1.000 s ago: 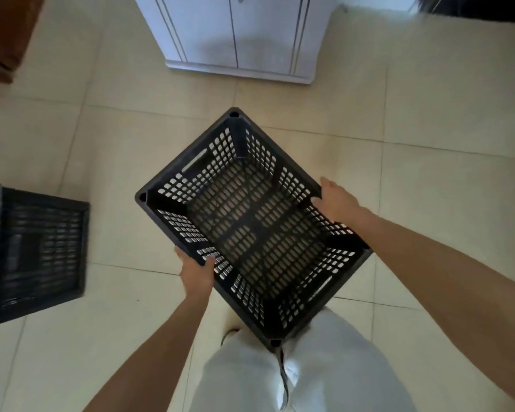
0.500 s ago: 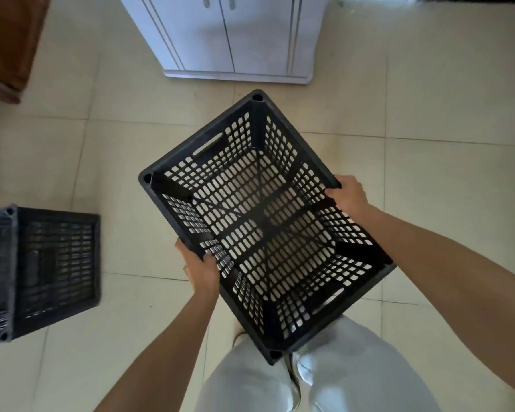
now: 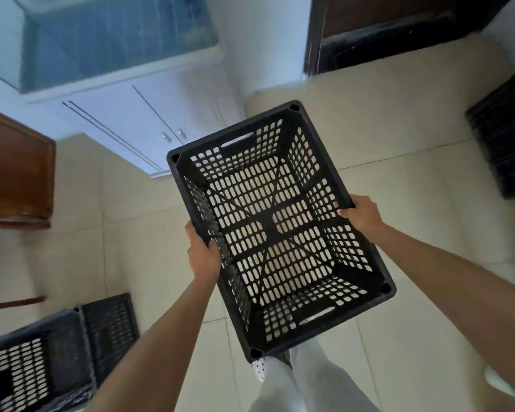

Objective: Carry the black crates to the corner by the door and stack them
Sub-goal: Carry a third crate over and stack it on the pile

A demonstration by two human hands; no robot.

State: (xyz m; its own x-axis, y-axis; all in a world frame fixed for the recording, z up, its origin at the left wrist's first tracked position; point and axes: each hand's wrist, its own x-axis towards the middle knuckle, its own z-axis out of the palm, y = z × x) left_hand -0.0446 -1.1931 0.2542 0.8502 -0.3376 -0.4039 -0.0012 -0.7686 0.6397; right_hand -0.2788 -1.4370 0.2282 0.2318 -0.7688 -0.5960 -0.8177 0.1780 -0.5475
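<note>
Since the earlier frame our view swings up; door (image 3: 399, 28) appears upper right. Both hands, left hand (image 3: 204, 257) and right hand (image 3: 361, 217), clamp the crate (image 3: 280, 230) rims mid-frame. Keep it level, steer toward the stack (image 3: 506, 144).

Floor's all big glossy cream tiles (image 3: 405, 209) with thin grout lines, pretty evenly lit. A white cabinet (image 3: 149, 123) with two small knobs stands at the top left, a bluish glass panel (image 3: 110, 40) above it. Dark brown wooden furniture (image 3: 15, 176) sits on the left, and a dark door (image 3: 399, 28) at the top right.
</note>
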